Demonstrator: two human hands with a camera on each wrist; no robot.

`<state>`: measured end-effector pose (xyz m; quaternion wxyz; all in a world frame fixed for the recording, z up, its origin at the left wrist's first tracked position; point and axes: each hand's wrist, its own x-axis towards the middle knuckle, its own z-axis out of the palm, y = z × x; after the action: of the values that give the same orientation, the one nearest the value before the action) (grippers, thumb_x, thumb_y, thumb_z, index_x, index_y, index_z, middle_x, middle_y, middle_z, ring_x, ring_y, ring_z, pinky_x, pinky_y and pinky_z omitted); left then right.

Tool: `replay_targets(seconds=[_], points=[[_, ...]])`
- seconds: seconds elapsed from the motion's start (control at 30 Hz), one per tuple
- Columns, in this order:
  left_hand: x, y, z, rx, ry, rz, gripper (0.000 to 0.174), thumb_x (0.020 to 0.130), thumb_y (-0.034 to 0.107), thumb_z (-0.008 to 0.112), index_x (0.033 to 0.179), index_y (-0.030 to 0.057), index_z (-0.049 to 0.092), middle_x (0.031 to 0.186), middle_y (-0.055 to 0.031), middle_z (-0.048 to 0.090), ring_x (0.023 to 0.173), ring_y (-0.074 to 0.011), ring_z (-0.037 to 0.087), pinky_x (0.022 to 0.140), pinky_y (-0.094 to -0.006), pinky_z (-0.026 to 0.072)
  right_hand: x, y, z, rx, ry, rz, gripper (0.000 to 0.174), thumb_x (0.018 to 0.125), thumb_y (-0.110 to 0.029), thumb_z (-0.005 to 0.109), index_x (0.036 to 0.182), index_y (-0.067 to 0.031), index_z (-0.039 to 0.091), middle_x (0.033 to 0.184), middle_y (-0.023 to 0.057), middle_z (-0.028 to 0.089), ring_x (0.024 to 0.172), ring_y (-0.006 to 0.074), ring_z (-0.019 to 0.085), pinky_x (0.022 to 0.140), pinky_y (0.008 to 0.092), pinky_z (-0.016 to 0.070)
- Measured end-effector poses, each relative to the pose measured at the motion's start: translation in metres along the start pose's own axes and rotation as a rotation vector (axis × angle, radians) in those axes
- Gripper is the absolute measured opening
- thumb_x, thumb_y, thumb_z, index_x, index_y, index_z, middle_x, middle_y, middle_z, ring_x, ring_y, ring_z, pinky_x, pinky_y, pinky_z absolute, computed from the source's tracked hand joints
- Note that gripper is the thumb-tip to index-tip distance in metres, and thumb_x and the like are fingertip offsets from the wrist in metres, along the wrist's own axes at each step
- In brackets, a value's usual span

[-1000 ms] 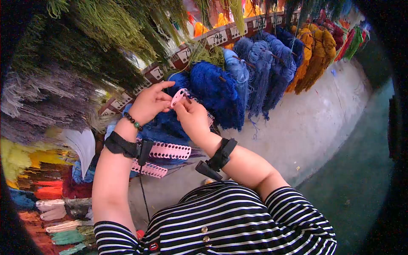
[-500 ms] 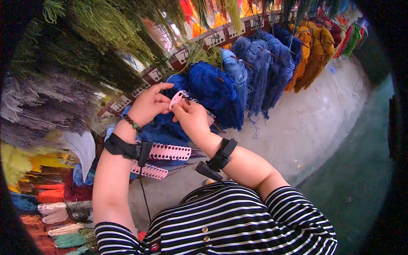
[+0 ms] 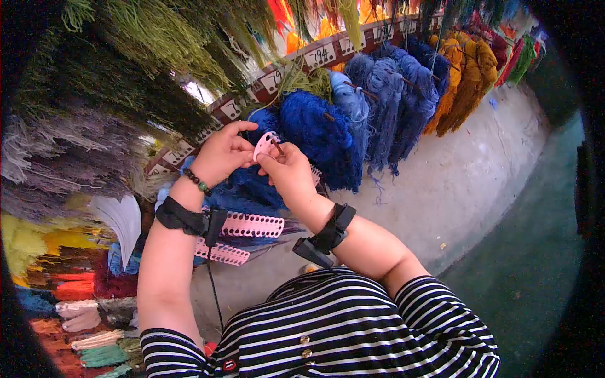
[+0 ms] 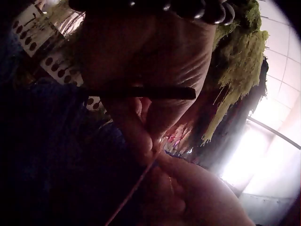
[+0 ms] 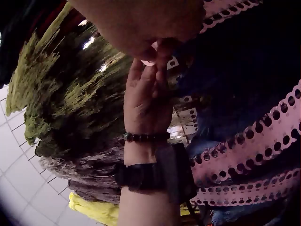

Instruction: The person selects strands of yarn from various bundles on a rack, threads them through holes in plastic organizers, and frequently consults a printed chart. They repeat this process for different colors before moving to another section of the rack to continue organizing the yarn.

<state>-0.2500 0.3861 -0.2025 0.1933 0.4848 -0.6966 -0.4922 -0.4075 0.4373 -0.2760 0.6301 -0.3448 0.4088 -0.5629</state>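
In the head view a small pink card with holes [image 3: 265, 143] stands between the two hands, in front of dark blue yarn [image 3: 315, 126]. The left hand [image 3: 222, 153] pinches its left edge between thumb and fingers, with the index finger stretched out above. Thumb and fingers of the right hand [image 3: 291, 173] pinch the card's lower right side, beside a dark peg [image 3: 277, 147]. In the left wrist view both hands' fingertips meet at the card's thin edge [image 4: 136, 184]. The right wrist view shows the left hand [image 5: 147, 101] below the right hand [image 5: 146, 23].
Long pink perforated strips [image 3: 252, 225] hang below the forearms. A rail with numbered labels [image 3: 320, 56] runs behind, hung with blue and orange skeins [image 3: 465, 82]. Olive and grey yarn [image 3: 69, 138] hangs at the left, above a white sheet [image 3: 120, 217]. A cable drops from the left wrist.
The right hand has shifted slightly and turned, its fingers lifting a little around the peg side of the card. The left hand stays nearly in place, still pinching the card.
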Motion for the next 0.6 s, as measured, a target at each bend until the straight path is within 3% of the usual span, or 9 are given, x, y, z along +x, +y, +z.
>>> replay_targets(seconds=[0.4,0.5,0.6], points=[[-0.003,0.003,0.006,0.011,0.08,0.026,0.043,0.084,-0.001,0.06,0.124,0.001,0.046,0.087,-0.008,0.065,0.074,-0.0116,0.062,0.065,-0.0254,0.0509,0.003,0.004,-0.01,0.111,-0.16,0.019,0.018,0.09,-0.014,0.062,0.101,-0.0024,0.054,0.081,0.0045,0.062,0.068,0.0097,0.055,0.059,0.0226,0.0429],[-0.012,0.013,0.004,0.51,0.263,0.077,0.039,0.084,0.0,0.06,0.122,0.0029,0.05,0.088,-0.0053,0.065,0.078,-0.0122,0.063,0.066,-0.0239,0.0504,0.004,0.011,-0.012,0.102,-0.129,-0.007,0.02,0.091,-0.012,0.06,0.107,-0.0017,0.051,0.081,0.0054,0.063,0.067,0.0106,0.055,0.059,0.0233,0.0428],[-0.035,0.034,0.005,0.184,0.283,0.075,0.035,0.085,0.001,0.061,0.119,0.003,0.053,0.092,-0.0038,0.066,0.084,-0.0133,0.065,0.069,-0.0229,0.0511,0.002,0.014,-0.021,0.06,-0.129,0.025,0.021,0.092,-0.011,0.058,0.109,-0.0027,0.049,0.081,0.0065,0.063,0.065,0.0108,0.054,0.059,0.0234,0.0427]])
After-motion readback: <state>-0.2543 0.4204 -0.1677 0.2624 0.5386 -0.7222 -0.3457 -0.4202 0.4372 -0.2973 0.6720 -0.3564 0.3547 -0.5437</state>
